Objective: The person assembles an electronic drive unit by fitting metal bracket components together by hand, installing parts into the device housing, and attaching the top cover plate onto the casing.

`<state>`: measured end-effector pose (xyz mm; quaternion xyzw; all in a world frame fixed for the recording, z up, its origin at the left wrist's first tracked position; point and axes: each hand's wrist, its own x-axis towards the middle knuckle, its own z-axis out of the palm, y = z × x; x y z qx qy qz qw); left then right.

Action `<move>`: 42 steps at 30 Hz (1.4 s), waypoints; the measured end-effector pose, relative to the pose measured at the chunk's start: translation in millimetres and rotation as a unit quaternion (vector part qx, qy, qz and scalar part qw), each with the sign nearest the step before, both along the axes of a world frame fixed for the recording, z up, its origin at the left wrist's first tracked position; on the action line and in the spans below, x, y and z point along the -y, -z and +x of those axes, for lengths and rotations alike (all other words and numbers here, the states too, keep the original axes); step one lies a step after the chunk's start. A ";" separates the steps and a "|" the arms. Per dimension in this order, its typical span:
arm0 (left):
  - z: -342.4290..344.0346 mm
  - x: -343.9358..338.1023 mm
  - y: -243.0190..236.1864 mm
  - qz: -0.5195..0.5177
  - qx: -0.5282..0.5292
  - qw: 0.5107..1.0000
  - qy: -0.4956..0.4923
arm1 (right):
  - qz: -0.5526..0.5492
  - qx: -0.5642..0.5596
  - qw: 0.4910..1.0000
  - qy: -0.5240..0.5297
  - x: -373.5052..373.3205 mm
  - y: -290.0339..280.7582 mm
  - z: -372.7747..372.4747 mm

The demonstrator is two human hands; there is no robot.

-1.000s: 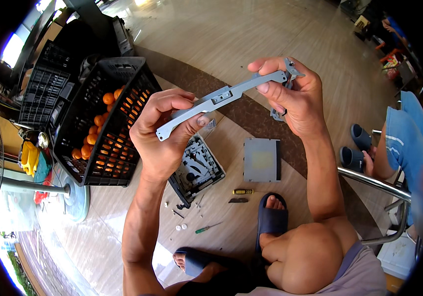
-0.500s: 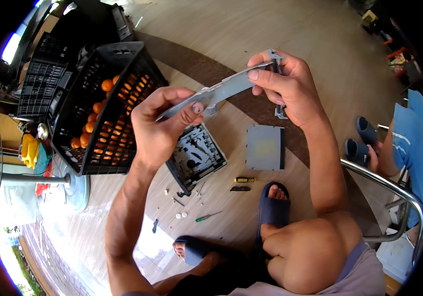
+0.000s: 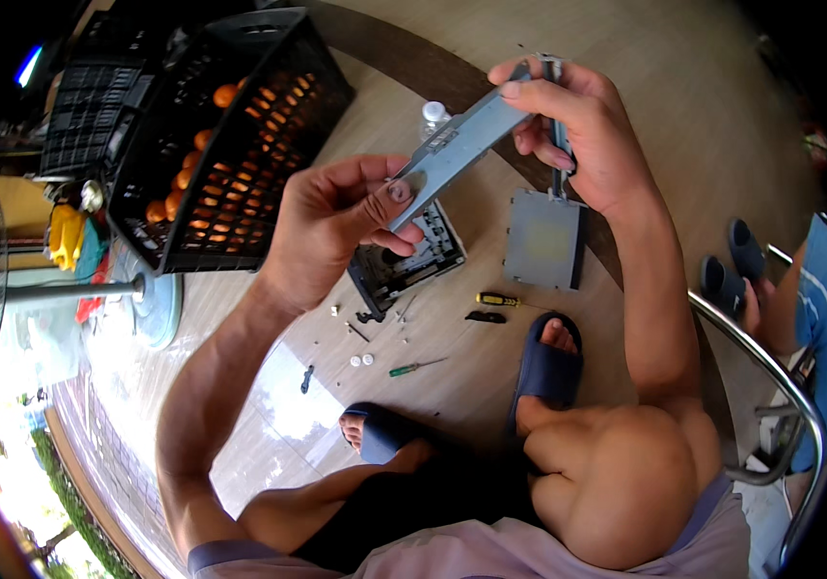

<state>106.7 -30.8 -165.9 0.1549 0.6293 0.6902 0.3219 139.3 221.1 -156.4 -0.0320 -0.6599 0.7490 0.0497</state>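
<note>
Both hands hold a thin grey sheet-metal panel (image 3: 466, 143) in the air, slanting up to the right. My left hand (image 3: 336, 217) pinches its lower end between thumb and fingers. My right hand (image 3: 582, 130) is closed on the upper end, with the thumb on top. A narrow dark strip-like part with metal ends (image 3: 559, 135) also sits in the right hand's fingers; how the two join is hidden. Below the hands, an opened disc-drive-like case (image 3: 420, 256) lies on the floor, partly covered by the left hand. Right of it lies a flat grey metal plate (image 3: 541, 236).
A yellow-black screwdriver (image 3: 498, 300), a green screwdriver (image 3: 418, 367) and several small parts lie near my sandals. A black crate (image 3: 273, 179) of oranges stands left, beside a fan base (image 3: 158, 304). A clear bottle (image 3: 434, 116) is behind the panel. Another person's legs and a chrome rail (image 3: 770, 352) are right.
The panel has tipped more steeply and turned to show more of its flat face. Both hands keep their hold. The whole view has shifted, with floor items appearing higher and further right.
</note>
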 end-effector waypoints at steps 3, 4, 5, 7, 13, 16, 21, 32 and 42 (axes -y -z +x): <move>2.5 -3.0 23.7 -0.023 0.008 1.000 0.006 | 0.027 0.027 0.999 0.008 7.1 3.6 1.4; 3.3 -4.5 29.0 -0.054 -0.003 0.998 0.029 | 0.046 0.037 0.998 0.007 6.6 5.6 4.2; 7.9 -7.5 31.8 -0.050 0.008 0.998 0.023 | 0.057 0.040 0.998 0.002 5.7 8.8 4.1; 13.8 -7.7 41.9 -0.055 0.021 0.996 0.066 | 0.075 0.044 0.996 -0.019 0.7 14.8 8.1; 52.9 4.3 76.7 -0.089 0.029 0.968 0.235 | 0.122 0.100 0.965 -0.208 16.2 39.3 18.2; 72.0 12.2 80.7 -0.213 0.026 0.931 0.296 | 0.094 0.171 0.931 -0.310 36.6 60.9 18.9; 87.2 21.5 94.6 -0.212 0.063 0.925 0.307 | 0.082 0.209 0.907 -0.357 55.1 76.1 22.2; 24.1 89.9 103.7 -0.382 -0.095 0.856 0.334 | 0.113 0.151 0.978 -0.087 6.6 99.8 -6.3; -33.7 174.9 110.7 -0.434 -0.005 0.898 -0.070 | 0.060 0.174 0.983 0.002 29.3 147.5 -8.5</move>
